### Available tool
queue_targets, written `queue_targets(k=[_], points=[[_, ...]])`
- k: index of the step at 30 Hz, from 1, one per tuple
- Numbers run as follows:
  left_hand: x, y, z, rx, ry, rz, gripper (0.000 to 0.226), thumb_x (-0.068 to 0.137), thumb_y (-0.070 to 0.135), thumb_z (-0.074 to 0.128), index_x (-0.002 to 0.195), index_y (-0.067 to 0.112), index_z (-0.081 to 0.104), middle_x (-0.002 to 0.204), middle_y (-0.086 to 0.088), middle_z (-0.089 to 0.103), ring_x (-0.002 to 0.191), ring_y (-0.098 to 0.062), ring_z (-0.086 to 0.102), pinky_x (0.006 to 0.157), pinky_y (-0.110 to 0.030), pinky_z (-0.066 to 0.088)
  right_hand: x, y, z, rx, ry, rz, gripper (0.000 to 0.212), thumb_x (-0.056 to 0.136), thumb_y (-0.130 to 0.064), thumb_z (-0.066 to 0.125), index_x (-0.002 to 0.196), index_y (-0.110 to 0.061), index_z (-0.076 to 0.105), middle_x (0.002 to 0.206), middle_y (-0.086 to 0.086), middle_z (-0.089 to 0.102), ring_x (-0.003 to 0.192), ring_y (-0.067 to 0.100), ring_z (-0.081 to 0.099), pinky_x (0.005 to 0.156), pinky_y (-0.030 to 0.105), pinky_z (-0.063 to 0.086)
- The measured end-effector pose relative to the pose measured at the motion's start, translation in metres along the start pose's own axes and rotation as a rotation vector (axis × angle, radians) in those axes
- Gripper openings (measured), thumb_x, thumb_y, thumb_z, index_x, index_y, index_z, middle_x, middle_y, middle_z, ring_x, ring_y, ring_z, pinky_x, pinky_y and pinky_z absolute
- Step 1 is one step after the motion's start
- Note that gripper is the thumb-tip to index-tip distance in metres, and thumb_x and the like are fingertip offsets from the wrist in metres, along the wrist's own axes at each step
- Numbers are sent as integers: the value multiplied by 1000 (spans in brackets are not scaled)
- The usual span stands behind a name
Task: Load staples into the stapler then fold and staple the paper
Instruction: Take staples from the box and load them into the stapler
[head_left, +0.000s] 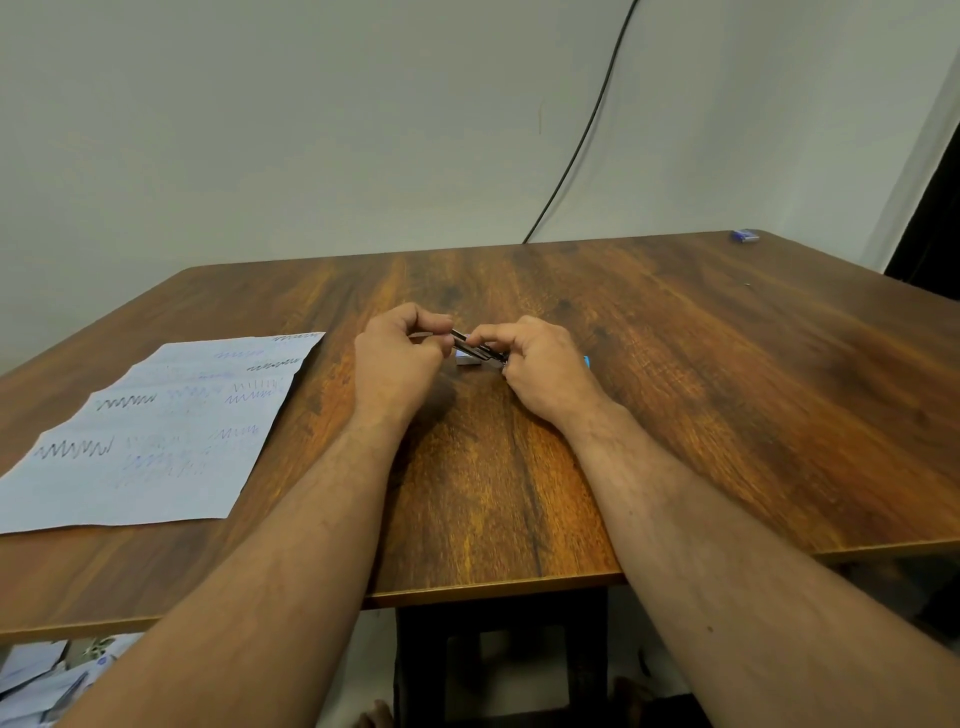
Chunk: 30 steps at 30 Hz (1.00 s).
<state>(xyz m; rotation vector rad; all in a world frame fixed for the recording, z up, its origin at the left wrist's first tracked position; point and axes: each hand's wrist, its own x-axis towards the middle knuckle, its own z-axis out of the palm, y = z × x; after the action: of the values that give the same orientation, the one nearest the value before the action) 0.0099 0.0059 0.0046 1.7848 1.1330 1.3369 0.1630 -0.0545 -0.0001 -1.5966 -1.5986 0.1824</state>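
Observation:
Both hands meet over the middle of the wooden table (675, 415). My right hand (540, 366) grips a small stapler (478, 349), mostly hidden; its dark metal part sticks out to the left and a blue bit shows at the hand's right side. My left hand (400, 358) has its fingertips pinched on the left end of that dark part; a thin pale strip shows by these fingers, too small to tell what it is. A small white-and-blue staple box (466, 359) lies on the table just behind the hands. The paper (156, 431), a creased sheet with pen scribbles, lies flat at the left.
A small blue box (745, 235) lies at the table's far right corner. A black cable (582, 140) runs down the wall behind the table. Loose papers (36, 680) lie on the floor at the lower left, below the table's front edge.

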Motion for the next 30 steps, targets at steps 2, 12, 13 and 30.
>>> queue_targets(k=[2, 12, 13, 30], points=[[1, 0, 0, 0, 6, -7, 24, 85, 1, 73, 85, 26, 74, 95, 8, 75, 97, -8, 71, 96, -40, 58, 0, -1, -1, 8, 13, 12, 52, 91, 8, 49, 117, -28, 76, 107, -2, 63, 107, 10, 55, 95, 23, 41], [0, -1, 3, 52, -4, -21, 30, 84, 3, 71, 94, 30, 78, 90, 8, 75, 93, -11, 71, 96, -38, 57, 1, -3, -3, -23, 21, 74, 42, 94, 3, 51, 113, -23, 78, 112, -2, 63, 102, 8, 52, 94, 22, 39], [-1, 0, 3, 68, -10, -26, 30, 85, 3, 70, 99, 27, 79, 92, 7, 75, 94, -11, 70, 97, -37, 56, 0, -3, -2, -30, 34, 73, 41, 94, 3, 51, 112, -22, 78, 115, 1, 65, 104, 11, 55, 95, 22, 40], [-7, 5, 4, 139, -72, -16, 25, 80, 6, 78, 94, 27, 74, 85, 13, 70, 76, -1, 62, 67, -10, 43, -1, -5, -3, -128, 138, 249, 34, 95, -19, 57, 125, -20, 71, 128, 3, 70, 118, 20, 63, 101, 30, 45]])
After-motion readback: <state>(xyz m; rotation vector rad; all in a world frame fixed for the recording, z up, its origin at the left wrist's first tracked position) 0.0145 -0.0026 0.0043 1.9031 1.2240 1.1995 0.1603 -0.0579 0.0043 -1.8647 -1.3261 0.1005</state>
